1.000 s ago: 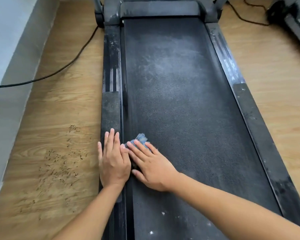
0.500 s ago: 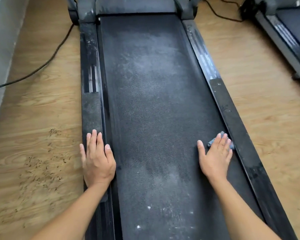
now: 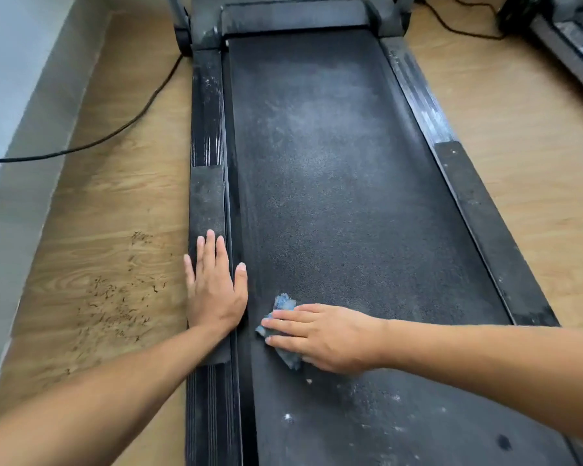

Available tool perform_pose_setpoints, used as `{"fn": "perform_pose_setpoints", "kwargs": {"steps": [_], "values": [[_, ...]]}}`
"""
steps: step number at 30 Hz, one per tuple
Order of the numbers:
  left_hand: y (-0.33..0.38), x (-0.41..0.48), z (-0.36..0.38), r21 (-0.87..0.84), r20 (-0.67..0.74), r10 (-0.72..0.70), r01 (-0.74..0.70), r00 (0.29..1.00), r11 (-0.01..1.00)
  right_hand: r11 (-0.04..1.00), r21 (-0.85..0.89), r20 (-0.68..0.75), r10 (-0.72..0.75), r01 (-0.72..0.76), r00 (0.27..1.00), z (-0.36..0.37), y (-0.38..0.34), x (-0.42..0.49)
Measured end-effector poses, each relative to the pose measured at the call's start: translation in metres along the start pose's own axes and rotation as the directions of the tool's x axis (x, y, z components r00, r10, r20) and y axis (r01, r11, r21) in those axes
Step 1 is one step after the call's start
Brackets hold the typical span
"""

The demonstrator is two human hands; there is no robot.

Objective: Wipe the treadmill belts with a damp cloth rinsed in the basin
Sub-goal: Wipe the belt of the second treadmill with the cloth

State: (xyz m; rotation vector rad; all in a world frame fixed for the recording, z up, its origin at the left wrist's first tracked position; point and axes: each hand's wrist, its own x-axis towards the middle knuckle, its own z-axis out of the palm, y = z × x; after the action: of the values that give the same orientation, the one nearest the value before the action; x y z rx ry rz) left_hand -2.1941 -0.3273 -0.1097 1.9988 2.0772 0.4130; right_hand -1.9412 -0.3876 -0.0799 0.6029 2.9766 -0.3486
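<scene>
Your left hand (image 3: pixel 214 294) lies flat with its fingers straight and pointing up the treadmill. The palm rests on the left side rail (image 3: pixel 206 129) just beside the belt (image 3: pixel 334 179), and the thumb is spread over onto the belt's left edge. It holds nothing. Your right hand (image 3: pixel 327 334) reaches in from the right, fingers straight and pointing left, and presses the cloth (image 3: pixel 283 302) flat against the belt. The two lie just beside each other without touching. The cloth sits near the belt's left edge, at its near part. It is blue-grey and crumpled, with one end showing above your fingers, another below them, and the middle hidden under the hand.

Far to the left of the belt a grey wall (image 3: pixel 21 95) meets the wooden floor (image 3: pixel 115 213). A black cable (image 3: pixel 122 129) crosses that floor toward the far end of the left side rail. Dark scuff marks (image 3: pixel 115 304) dot the floor left of the belt, level with your left hand.

The belt is black, with a pale dusty haze over its far and middle stretch and white specks (image 3: pixel 367 398) on its near end. A motor cover (image 3: pixel 293 15) sits at the belt's far end. Along the belt's right edge runs the right side rail (image 3: pixel 468 196), its far half scuffed pale. Well apart to the right of the belt, a second treadmill (image 3: pixel 572 45) shows in the far corner.
</scene>
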Motion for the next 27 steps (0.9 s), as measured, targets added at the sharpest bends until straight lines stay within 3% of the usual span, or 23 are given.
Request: {"fn": "perform_pose_setpoints", "kwargs": {"steps": [3, 6, 8, 10, 12, 14, 16, 18, 20, 23, 25, 27], "values": [[-0.009, 0.002, -0.012, 0.042, 0.169, 0.056, -0.064, 0.984, 0.997, 0.997, -0.021, -0.085, 0.071, -0.073, 0.994, -0.011, 0.008, -0.035], [-0.015, 0.015, -0.04, 0.072, 0.399, 0.043, -0.078, 0.916, 0.994, 0.934, 0.051, -0.121, 0.358, -0.354, 0.926, -0.016, 0.006, -0.062], [0.003, 0.021, -0.057, 0.161, 0.436, 0.003, -0.082, 0.9, 0.984, 0.765, 0.284, -0.061, 0.617, -0.578, 0.785, -0.029, -0.001, -0.078], [0.041, 0.015, -0.066, 0.081, 0.395, 0.106, -0.15, 0.912, 0.985, 0.481, 0.548, 0.041, 0.802, -0.684, 0.596, -0.054, -0.005, -0.092], [0.089, 0.001, -0.076, -0.229, 0.379, 0.308, -0.235, 0.873, 0.945, 0.273, 0.726, 0.068, 0.885, -0.631, 0.461, -0.077, -0.005, -0.1], [0.134, -0.002, -0.078, -0.477, 0.367, 0.505, -0.308, 0.781, 0.823, 0.08, 0.852, 0.139, 0.918, -0.517, 0.371, -0.096, -0.004, -0.108], [0.169, 0.004, -0.082, -0.595, 0.368, 0.646, -0.365, 0.669, 0.716, -0.129, 0.934, 0.244, 0.911, -0.332, 0.332, -0.112, -0.007, -0.111], [0.194, 0.008, -0.084, -0.685, 0.388, 0.682, -0.301, 0.619, 0.663, -0.311, 0.945, 0.326, 0.881, -0.099, 0.343, -0.124, -0.01, -0.11], [0.208, 0.008, -0.083, -0.751, 0.417, 0.681, -0.193, 0.601, 0.631, -0.392, 0.919, 0.351, 0.87, 0.051, 0.346, -0.128, -0.011, -0.107], [0.204, 0.008, -0.084, -0.791, 0.443, 0.665, -0.086, 0.602, 0.606, -0.421, 0.893, 0.349, 0.87, 0.157, 0.348, -0.131, -0.012, -0.098], [0.191, 0.01, -0.088, -0.778, 0.486, 0.671, -0.072, 0.56, 0.624, -0.434, 0.884, 0.352, 0.862, 0.174, 0.365, -0.132, -0.012, -0.094], [0.177, 0.011, -0.093, -0.734, 0.508, 0.681, -0.149, 0.527, 0.663, -0.447, 0.881, 0.369, 0.854, 0.154, 0.367, -0.132, -0.011, -0.091]]}}
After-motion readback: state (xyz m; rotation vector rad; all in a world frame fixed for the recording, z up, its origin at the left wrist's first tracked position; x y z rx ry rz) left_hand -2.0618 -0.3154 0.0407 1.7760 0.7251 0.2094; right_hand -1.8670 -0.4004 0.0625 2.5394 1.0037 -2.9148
